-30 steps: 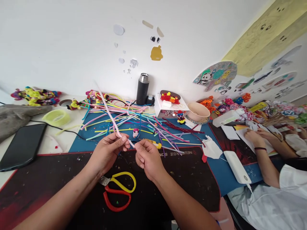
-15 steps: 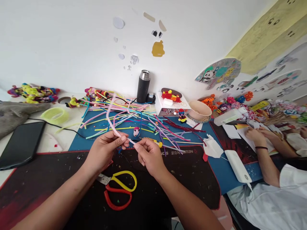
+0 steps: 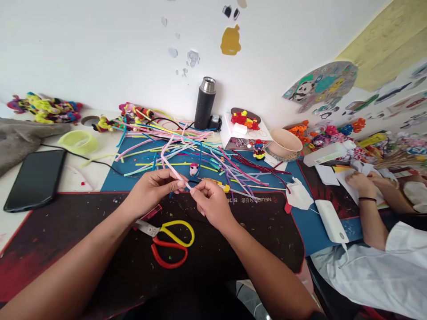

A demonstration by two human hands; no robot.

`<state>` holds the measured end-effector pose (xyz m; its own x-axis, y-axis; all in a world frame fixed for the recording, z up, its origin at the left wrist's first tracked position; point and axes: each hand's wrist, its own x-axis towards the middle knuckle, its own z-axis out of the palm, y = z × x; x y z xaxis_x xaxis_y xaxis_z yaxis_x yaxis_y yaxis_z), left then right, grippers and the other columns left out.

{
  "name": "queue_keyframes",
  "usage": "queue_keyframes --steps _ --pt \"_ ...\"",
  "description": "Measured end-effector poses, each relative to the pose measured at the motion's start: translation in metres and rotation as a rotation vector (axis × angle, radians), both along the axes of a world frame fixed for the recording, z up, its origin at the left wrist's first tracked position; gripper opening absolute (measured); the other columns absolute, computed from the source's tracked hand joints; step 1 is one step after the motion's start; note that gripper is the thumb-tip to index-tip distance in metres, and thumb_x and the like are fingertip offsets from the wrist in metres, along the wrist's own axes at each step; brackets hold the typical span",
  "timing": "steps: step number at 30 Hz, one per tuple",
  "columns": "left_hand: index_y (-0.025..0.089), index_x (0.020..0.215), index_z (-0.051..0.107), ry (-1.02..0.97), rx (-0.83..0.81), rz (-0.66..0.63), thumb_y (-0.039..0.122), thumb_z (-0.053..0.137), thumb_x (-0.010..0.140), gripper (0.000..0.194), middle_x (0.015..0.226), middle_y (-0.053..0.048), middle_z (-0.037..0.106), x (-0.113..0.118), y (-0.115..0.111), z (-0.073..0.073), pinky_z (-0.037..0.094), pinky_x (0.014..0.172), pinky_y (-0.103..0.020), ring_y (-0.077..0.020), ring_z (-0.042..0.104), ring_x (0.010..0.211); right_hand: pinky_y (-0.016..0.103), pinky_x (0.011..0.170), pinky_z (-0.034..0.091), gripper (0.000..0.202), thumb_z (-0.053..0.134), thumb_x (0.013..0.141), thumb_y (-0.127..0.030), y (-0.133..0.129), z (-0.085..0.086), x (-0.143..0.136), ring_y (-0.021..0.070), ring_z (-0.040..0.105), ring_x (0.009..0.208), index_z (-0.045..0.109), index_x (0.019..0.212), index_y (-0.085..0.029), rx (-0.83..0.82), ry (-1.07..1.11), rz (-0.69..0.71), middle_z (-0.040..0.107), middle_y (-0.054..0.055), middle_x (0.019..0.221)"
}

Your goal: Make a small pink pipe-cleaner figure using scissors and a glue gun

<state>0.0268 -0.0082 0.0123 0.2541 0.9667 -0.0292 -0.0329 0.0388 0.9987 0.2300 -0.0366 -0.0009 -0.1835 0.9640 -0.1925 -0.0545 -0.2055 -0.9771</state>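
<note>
A pale pink pipe cleaner [image 3: 173,168] runs between my hands, its long bent part rising to the upper left. My left hand [image 3: 155,186] pinches it between thumb and fingers. Close beside, my right hand [image 3: 211,200] grips its lower end. Below them, scissors [image 3: 171,242] with one yellow and one red handle lie on the black mat [image 3: 133,271]. A small pink-topped doll head [image 3: 194,169] sits just beyond my fingers. Behind it spreads a loose heap of coloured pipe cleaners [image 3: 150,151].
A black thermos [image 3: 204,104] stands by the wall, beside a white box [image 3: 230,142] and a beige bowl [image 3: 285,141]. A phone [image 3: 35,180] lies at left. On the right are a white power bank [image 3: 332,221] and another person's hands [image 3: 360,184].
The camera view has tipped downward, so the wall things sit higher in the picture. Both hands keep hold of the pipe cleaner, whose free upper part now leans lower.
</note>
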Motion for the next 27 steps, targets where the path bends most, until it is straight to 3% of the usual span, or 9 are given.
queue_keyframes --steps 6,10,14,20,23,27 --pt "0.021 0.083 0.086 -0.002 0.037 0.002 0.052 0.095 0.080 0.033 0.077 -0.006 0.078 -0.003 0.002 -0.005 0.057 0.069 -0.030 -0.0206 0.069 0.071 0.022 0.041 0.030 0.037 0.079 0.091 -0.052 -0.001 -0.004 -0.003 0.0076 0.039 0.036 0.056 0.082 -0.024 -0.025 0.008 0.043 0.047 -0.013 0.050" --pt "0.020 0.084 0.083 -0.119 0.007 0.197 0.047 0.097 0.079 0.030 0.080 -0.005 0.079 -0.010 0.009 -0.015 0.057 0.074 -0.030 -0.0202 0.070 0.074 0.023 0.049 0.038 0.035 0.075 0.098 -0.055 -0.014 0.000 -0.002 0.0096 0.048 0.045 0.066 0.093 -0.022 0.006 -0.030 0.156 0.056 -0.009 0.059" --pt "0.021 0.079 0.079 -0.213 -0.001 0.318 0.049 0.099 0.077 0.035 0.077 -0.003 0.078 -0.014 0.014 -0.013 0.056 0.075 -0.029 -0.0180 0.070 0.073 0.026 0.067 0.046 0.035 0.079 0.099 -0.054 -0.034 0.005 0.001 0.0129 0.061 0.066 0.077 0.113 -0.022 0.192 -0.316 0.352 0.068 -0.004 0.076" --pt "0.021 0.077 0.078 -0.239 -0.023 0.333 0.053 0.102 0.071 0.041 0.075 -0.003 0.077 -0.013 0.012 -0.009 0.055 0.072 -0.029 -0.0173 0.068 0.070 0.033 0.086 0.054 0.053 0.083 0.097 -0.059 -0.054 0.004 -0.004 0.0240 0.073 0.102 0.072 0.135 -0.024 0.491 -0.815 0.679 0.078 0.005 0.111" --pt "0.020 0.077 0.078 -0.257 -0.027 0.336 0.053 0.102 0.072 0.041 0.075 -0.003 0.076 -0.012 0.011 -0.011 0.055 0.071 -0.029 -0.0169 0.067 0.070 0.037 0.091 0.058 0.052 0.078 0.102 -0.053 -0.062 0.001 -0.008 0.0286 0.072 0.112 0.068 0.141 -0.021 0.598 -0.975 0.753 0.076 0.010 0.123" --pt "0.019 0.079 0.079 -0.270 -0.031 0.324 0.048 0.101 0.074 0.037 0.077 -0.004 0.076 -0.011 0.010 -0.014 0.054 0.071 -0.029 -0.0166 0.066 0.072 0.041 0.091 0.062 0.041 0.072 0.106 -0.037 -0.068 -0.002 -0.012 0.0284 0.074 0.106 0.066 0.142 -0.017 0.687 -1.059 0.758 0.076 0.011 0.122"
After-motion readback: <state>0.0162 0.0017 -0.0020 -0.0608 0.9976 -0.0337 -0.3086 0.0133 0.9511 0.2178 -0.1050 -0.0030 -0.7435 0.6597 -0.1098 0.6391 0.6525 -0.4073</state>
